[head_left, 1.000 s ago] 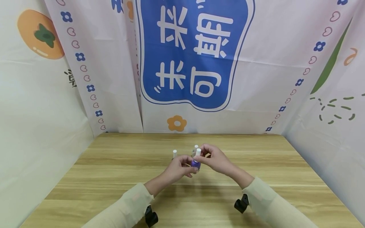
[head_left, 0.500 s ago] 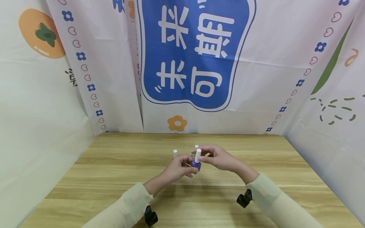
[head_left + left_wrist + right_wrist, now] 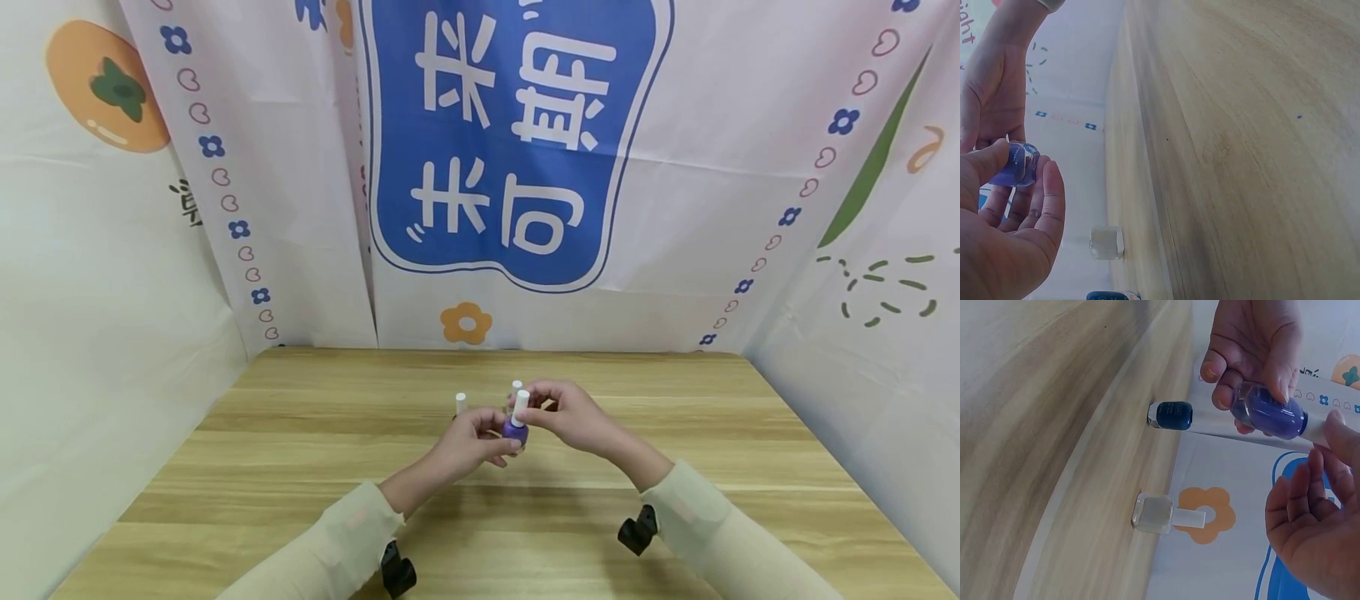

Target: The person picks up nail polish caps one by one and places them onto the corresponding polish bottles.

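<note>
In the head view, a purple nail polish bottle (image 3: pixel 514 432) is held off the table between the thumb and fingers of my left hand (image 3: pixel 467 448). My right hand (image 3: pixel 573 419) pinches its white cap (image 3: pixel 521 405) from the right. The right wrist view has the bottle tilted, its cap (image 3: pixel 1316 432) in line with the bottle neck and partly covered by the right thumb. Behind the hands stand a dark teal nail polish bottle (image 3: pixel 1174 415) and a clear, pale nail polish bottle (image 3: pixel 1154 514), both upright on the table. Neither hand touches these two.
The wood-grain table (image 3: pixel 315 467) spreads around both hands. Printed white cloth (image 3: pixel 675 250) hangs behind it and along both sides. A black wrist camera (image 3: pixel 397 571) sits below the left sleeve, another camera (image 3: pixel 637 530) below the right.
The right fingers shift on the cap: the right wrist swings outward, then back inward, turning a little. The left hand and the purple nail polish bottle stay nearly still.
</note>
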The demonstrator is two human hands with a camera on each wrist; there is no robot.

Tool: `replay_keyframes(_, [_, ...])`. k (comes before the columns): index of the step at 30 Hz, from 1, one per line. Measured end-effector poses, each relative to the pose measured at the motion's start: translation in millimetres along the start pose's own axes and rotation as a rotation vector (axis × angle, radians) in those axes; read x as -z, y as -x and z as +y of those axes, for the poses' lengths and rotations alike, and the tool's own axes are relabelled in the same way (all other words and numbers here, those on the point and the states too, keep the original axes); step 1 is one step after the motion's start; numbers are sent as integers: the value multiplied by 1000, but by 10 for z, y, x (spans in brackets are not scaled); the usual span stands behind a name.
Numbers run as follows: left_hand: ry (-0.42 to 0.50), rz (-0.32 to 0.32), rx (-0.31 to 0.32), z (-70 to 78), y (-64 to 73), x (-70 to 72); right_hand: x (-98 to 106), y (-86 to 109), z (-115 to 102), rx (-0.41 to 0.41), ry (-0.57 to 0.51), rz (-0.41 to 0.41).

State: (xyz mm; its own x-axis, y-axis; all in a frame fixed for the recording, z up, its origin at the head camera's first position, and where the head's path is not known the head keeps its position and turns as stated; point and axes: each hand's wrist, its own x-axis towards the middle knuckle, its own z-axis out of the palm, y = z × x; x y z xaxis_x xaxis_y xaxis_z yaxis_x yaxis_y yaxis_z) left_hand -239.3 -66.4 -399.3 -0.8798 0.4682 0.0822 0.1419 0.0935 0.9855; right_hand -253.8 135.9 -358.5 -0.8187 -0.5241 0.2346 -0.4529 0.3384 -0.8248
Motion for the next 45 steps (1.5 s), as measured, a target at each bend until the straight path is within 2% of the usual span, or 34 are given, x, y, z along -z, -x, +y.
replay_keyframes(10, [-16, 37, -9, -10, -17, -33, -96, 14, 18, -53, 31, 116])
replay_keyframes(20, [-18, 64, 9, 10, -27, -57, -170, 6, 57, -77, 5, 214])
replay_keyframes(23, [-19, 65, 16, 22, -28, -50, -141, 11, 64, -68, -4, 191])
replay_keyframes(30, [0, 29, 28, 49, -18, -21, 51, 22, 22, 29, -51, 1])
replay_keyframes(35, [10, 5, 21, 49, -16, -12, 125, 10, 13, 76, -68, -80])
replay_keyframes(40, [15, -6, 27, 32, -30, -17, 118, 11, 9, 92, -91, -101])
replay_keyframes(45, [12, 5, 21, 26, -27, -23, 90, 11, 15, 93, -70, -56])
